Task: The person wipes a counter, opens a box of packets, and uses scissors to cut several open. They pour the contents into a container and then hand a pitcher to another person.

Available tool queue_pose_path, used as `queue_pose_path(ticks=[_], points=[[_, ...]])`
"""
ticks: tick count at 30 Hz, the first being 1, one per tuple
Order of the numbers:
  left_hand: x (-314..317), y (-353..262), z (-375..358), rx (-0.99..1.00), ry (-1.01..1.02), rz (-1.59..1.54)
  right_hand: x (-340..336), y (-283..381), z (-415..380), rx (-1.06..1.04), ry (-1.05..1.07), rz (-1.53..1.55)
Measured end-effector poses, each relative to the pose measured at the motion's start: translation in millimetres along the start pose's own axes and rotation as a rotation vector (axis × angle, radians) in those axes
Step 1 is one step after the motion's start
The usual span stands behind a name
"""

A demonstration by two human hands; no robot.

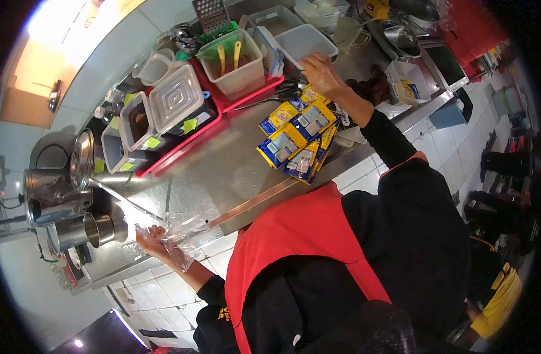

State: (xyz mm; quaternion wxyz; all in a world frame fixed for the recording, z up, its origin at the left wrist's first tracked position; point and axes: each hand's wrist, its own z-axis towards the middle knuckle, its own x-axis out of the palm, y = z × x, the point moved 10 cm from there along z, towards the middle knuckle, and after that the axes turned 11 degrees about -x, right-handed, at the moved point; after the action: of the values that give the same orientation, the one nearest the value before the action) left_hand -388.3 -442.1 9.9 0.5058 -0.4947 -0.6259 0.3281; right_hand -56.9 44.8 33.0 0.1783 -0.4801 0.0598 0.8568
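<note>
My left hand (155, 241) is at the left part of the steel counter, its fingers closed on a crumpled clear plastic bag (185, 229). My right hand (322, 75) reaches to the back of the counter, with its fingers curled over the near rim of a clear plastic container (309, 42). Just below my right forearm lies a pile of yellow and blue packets (297, 135). Beside them, black-handled scissors (287, 89) rest near a red tray (256, 91).
A tub with yellow-handled utensils (232, 62) and lidded containers (176, 97) stand on red trays along the wall. Steel pots (99, 227) are at the far left. A white box with packets (405, 82) sits on the right. Another person in yellow (499, 301) is at lower right.
</note>
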Motion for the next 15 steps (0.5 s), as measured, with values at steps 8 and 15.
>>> queue_pose_path(ticks=[8, 15], points=[[-73, 19, 21, -0.100, -0.028, -0.020, -64, 170, 30, -0.278, -0.188, 0.492], [-97, 55, 18, 0.060, -0.055, 0.082, -49, 415, 14, -0.509, 0.062, 1.257]])
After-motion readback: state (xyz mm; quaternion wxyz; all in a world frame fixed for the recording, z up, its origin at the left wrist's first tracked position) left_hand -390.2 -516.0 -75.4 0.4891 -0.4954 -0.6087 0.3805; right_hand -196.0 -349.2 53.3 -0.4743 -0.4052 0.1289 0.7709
